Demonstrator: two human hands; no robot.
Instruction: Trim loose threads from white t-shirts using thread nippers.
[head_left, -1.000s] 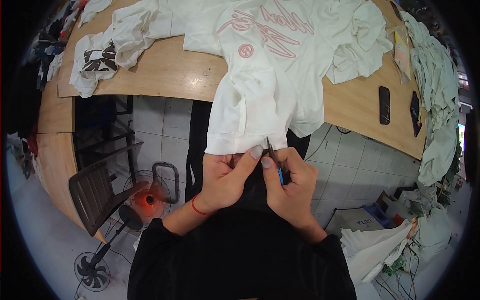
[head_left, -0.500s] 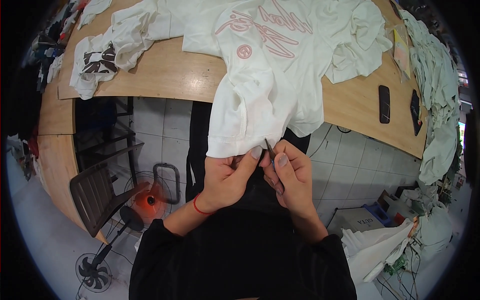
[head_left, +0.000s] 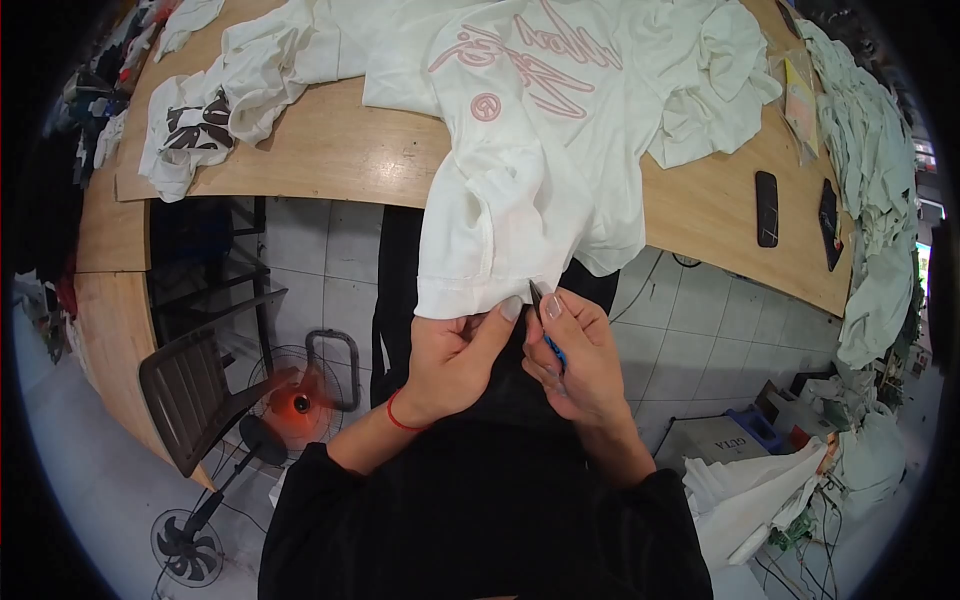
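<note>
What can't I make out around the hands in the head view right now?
All in the head view:
Left hand: most fingers hidden behind its thumb and the white garment.
Blue-handled tool: grip mostly covered by the right hand.
Its dark tips: too small to tell open from shut.
Far end of the white garment: cut off by the upper edge.

Right hand (head_left: 580, 360) turned since one second ago: thumb shifted off left hand's (head_left: 448, 365) thumb, up alongside snips' dark blades (head_left: 537, 297). Blue handle (head_left: 553, 349), mostly hidden half second ago, visible again. Cuff (head_left: 465, 300) spreads less far right.
</note>
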